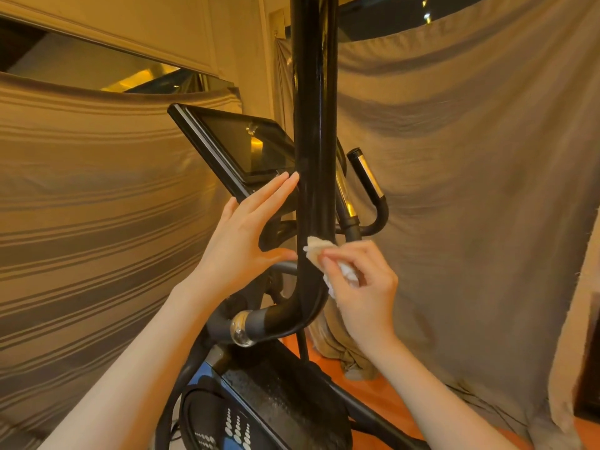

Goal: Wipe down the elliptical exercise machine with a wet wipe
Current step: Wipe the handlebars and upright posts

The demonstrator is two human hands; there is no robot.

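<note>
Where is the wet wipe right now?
In the head view, the wet wipe is pinched in the right hand, pressed against the black upright bar just above its bend, opposite the left hand.

Upright handlebar tube [313,131] runs down frame centre, curving left at lower centre. Console screen [242,147] sits left of it and behind. Left hand [246,235] lies against the tube's left side; right hand [360,287] presses the wipe [316,251] on its right (second handle [367,177] behind, right). Draped sheets [454,157] back everything.
</note>
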